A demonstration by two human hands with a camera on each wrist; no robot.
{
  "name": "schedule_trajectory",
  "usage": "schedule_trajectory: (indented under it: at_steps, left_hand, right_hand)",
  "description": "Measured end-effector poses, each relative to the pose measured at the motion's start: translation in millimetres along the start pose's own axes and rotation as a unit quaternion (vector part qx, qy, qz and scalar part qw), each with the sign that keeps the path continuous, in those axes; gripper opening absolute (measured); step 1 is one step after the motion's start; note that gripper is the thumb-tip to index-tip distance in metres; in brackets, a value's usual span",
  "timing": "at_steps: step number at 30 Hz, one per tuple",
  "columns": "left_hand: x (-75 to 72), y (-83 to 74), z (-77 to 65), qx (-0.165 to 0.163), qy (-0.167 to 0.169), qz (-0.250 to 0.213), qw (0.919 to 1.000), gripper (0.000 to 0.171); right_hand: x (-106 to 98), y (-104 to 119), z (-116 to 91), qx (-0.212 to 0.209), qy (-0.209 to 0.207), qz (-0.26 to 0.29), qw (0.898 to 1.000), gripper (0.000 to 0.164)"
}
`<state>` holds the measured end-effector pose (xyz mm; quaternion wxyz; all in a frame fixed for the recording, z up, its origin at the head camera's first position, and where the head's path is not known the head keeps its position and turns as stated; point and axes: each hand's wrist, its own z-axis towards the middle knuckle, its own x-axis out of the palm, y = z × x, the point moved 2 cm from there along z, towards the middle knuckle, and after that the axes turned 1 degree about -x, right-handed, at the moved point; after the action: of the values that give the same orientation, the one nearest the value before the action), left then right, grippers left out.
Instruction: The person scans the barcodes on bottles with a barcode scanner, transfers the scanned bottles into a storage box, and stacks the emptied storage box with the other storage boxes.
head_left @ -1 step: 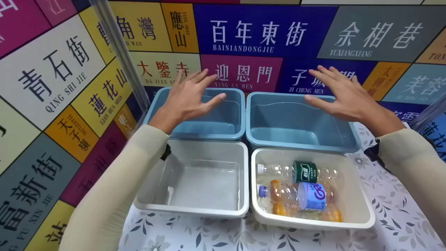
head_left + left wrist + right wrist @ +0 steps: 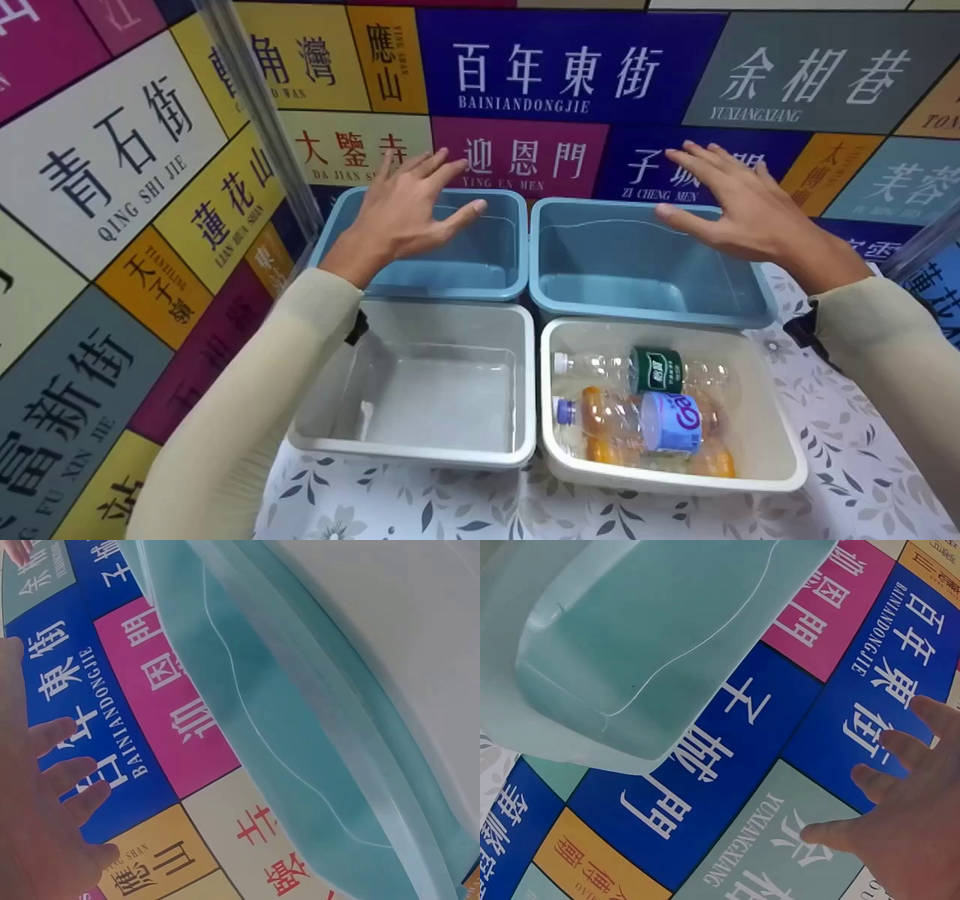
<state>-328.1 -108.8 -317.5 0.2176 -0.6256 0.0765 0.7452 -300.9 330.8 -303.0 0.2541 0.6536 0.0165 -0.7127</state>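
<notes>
My left hand (image 2: pixel 409 206) hovers over the back-left blue bin (image 2: pixel 520 247), fingers spread and nothing in them. Over the back-right blue bin (image 2: pixel 652 316) floats my right hand (image 2: pixel 750 206), likewise spread with an empty palm. Both wrist views show the bare fingers apart from the bins, against the sign-covered wall. The front-right white bin (image 2: pixel 675 480) contains a clear bottle with a green label (image 2: pixel 656 370), a bottle with a light blue label (image 2: pixel 671 422) and orange-tinted bottles partly hidden under it. At front left stands a grey-white bin (image 2: pixel 442 397) showing its bare floor.
The four bins stand close together in two rows on a leaf-patterned tablecloth (image 2: pixel 390 502). Colourful panels with street names (image 2: pixel 555 67) rise behind and at the left. A metal post (image 2: pixel 262 112) stands in the back-left corner.
</notes>
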Motion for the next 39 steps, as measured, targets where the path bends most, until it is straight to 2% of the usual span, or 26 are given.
schedule_trajectory:
  at_steps: [11,19,31,39]
  left_hand:
    - [-3.2,-5.3,-3.4,-0.001,-0.011,-0.002,0.9999,0.089]
    - [-2.6,-13.5,-10.5,0.010,-0.017,-0.036,0.9991,0.086]
    - [-5.7,-37.1,-21.2,0.037,-0.024,-0.083,0.9955,0.081]
    - [-2.2,-56.0,-34.9,0.067,-0.013,-0.088,0.9938,0.078]
  right_hand:
    - [0,6,-6,-0.012,-0.014,0.010,1.000,0.081]
    - [1,13,-15,-0.005,-0.023,0.020,1.000,0.075]
    - [-3,34,-29,-0.043,-0.048,0.045,0.997,0.070]
    - [-2,41,-43,-0.075,-0.072,0.077,0.992,0.068]
